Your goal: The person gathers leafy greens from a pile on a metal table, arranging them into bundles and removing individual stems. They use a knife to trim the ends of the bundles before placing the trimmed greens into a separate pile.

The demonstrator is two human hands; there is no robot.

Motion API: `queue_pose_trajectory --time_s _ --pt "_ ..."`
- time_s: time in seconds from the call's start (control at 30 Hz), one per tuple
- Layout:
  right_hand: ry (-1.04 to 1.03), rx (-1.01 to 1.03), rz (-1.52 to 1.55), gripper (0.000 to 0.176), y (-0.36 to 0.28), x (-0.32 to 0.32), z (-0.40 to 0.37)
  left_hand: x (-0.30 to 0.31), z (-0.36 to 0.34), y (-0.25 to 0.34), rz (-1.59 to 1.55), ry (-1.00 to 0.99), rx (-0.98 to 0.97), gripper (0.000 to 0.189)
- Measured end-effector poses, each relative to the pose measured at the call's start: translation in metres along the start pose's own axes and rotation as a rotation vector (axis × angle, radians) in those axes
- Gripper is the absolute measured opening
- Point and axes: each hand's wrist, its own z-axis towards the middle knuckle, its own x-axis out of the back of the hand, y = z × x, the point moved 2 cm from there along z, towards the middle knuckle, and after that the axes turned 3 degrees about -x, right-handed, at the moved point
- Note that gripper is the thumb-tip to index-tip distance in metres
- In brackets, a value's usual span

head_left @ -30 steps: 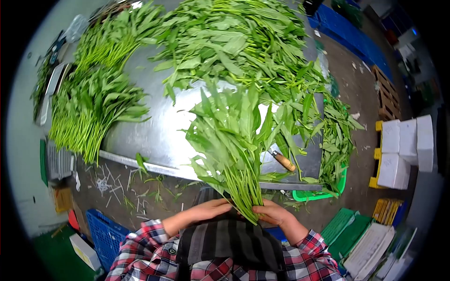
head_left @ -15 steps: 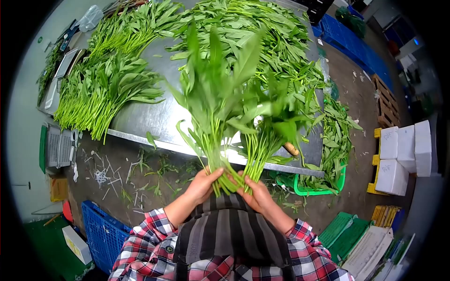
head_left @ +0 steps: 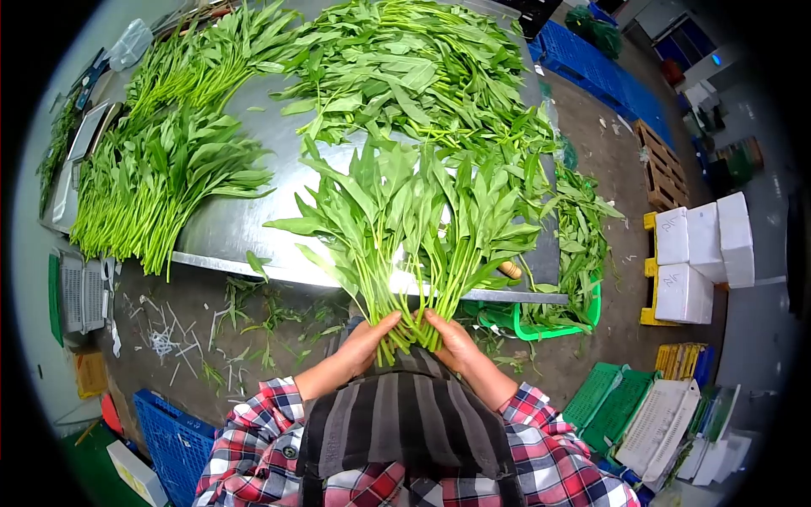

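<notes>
Left hand (head_left: 365, 342) and right hand (head_left: 452, 338) tight around the stem ends of a leafy bunch (head_left: 414, 220)

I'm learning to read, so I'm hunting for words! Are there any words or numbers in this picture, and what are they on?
No text here is clear enough to read.
The white foam boxes: two of them have dark handwritten marks, too blurred to read.
The bunch of greens, the steel table and the blue crate: no writing shows on them.
</notes>
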Motion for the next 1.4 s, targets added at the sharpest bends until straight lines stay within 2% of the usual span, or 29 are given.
queue_pose_trajectory --time_s 0.1,0.17,0.2,0.23,0.3,0.33,0.37,0.43,0.47,0.5,0.57,0.63,0.67,0.73,0.77,0.87,0.9,1.0,1.03,1.13,1.17,1.2,1.27,1.33,1.4 --pt "-0.061 0.025 -0.101 0.033 0.004 -0.004 0.007 0.000 0.003 -0.001 0.054 0.087 -0.039 0.041" --pt "-0.006 0.131 -0.385 0.046 0.009 -0.006 0.011 -0.011 0.000 0.006 0.055 0.096 -0.099 0.034" --pt "0.019 0.187 -0.557 0.051 0.009 -0.011 0.009 -0.009 0.005 0.004 0.152 0.126 -0.206 0.032" --pt "-0.053 0.189 -0.770 0.057 0.005 -0.019 0.008 -0.003 0.012 0.000 0.249 0.159 -0.318 0.030" --pt "-0.096 0.277 -0.876 0.056 -0.010 -0.044 -0.009 0.001 0.012 0.007 0.483 0.241 -0.515 0.028" --pt "-0.121 0.321 -0.928 0.056 -0.014 -0.052 -0.013 0.003 0.007 0.011 0.512 0.192 -0.402 0.027" --pt "-0.082 0.284 -0.837 0.053 -0.012 -0.045 -0.009 0.006 0.000 0.015 0.538 0.145 -0.289 0.027" --pt "-0.220 0.168 -0.574 0.047 -0.012 -0.035 -0.009 0.013 -0.012 0.018 0.592 0.017 -0.064 0.030" --pt "-0.308 0.097 -0.494 0.045 -0.012 -0.031 -0.008 0.015 -0.018 0.016 0.626 -0.037 -0.079 0.034" --pt "-0.309 0.088 -0.541 0.045 -0.014 -0.029 -0.004 0.016 -0.023 0.014 0.659 -0.091 -0.095 0.037" --pt "-0.311 0.064 -0.627 0.046 -0.013 -0.027 0.000 0.023 -0.028 0.010 0.640 -0.076 -0.023 0.040" --pt "-0.245 -0.043 -0.554 0.043 -0.009 -0.021 0.015 0.032 -0.023 0.002 0.566 -0.037 -0.026 0.041" --pt "-0.192 -0.055 -0.488 0.042 -0.009 -0.026 0.019 0.028 -0.023 0.005 0.673 -0.015 -0.102 0.041" --pt "-0.165 0.018 -0.526 0.039 -0.011 -0.036 0.014 0.015 -0.026 0.011 0.883 0.024 -0.248 0.042" --pt "-0.151 0.053 -0.541 0.038 -0.012 -0.043 0.009 0.006 -0.032 0.022 0.973 0.026 -0.216 0.049" --pt "-0.154 0.043 -0.259 0.036 -0.013 -0.049 -0.006 0.005 -0.034 0.025 1.048 0.086 -0.153 0.047" --pt "-0.184 -0.077 -0.232 0.035 -0.022 -0.054 -0.012 0.000 -0.037 0.033 0.968 0.074 -0.145 0.046" --pt "-0.185 -0.147 -0.238 0.036 -0.015 -0.035 -0.002 0.011 -0.028 0.018 0.806 0.015 -0.025 0.041" --pt "-0.320 -0.114 -0.274 0.040 -0.012 -0.032 0.001 0.012 -0.027 0.015 0.718 -0.006 -0.033 0.040" --pt "-0.208 -0.143 -0.787 0.047 -0.016 -0.035 0.016 0.016 -0.015 0.007 0.453 -0.032 -0.016 0.039" --pt "-0.227 -0.075 -0.959 0.048 -0.018 -0.042 0.017 0.005 -0.017 0.018 0.503 -0.037 -0.091 0.033" --pt "-0.245 -0.004 -1.129 0.049 -0.022 -0.048 0.018 0.005 -0.015 0.014 0.424 -0.060 -0.068 0.032" --pt "-0.330 -0.088 -1.234 0.048 -0.025 -0.048 0.023 0.009 -0.011 0.003 0.269 -0.108 -0.017 0.032" --pt "-0.499 -0.227 -0.964 0.055 -0.015 -0.022 0.042 0.005 -0.019 0.013 0.161 -0.118 0.039 0.030" --pt "-0.634 -0.241 -0.575 0.064 -0.016 -0.025 0.041 0.001 -0.025 0.019 0.172 -0.104 0.071 0.029"
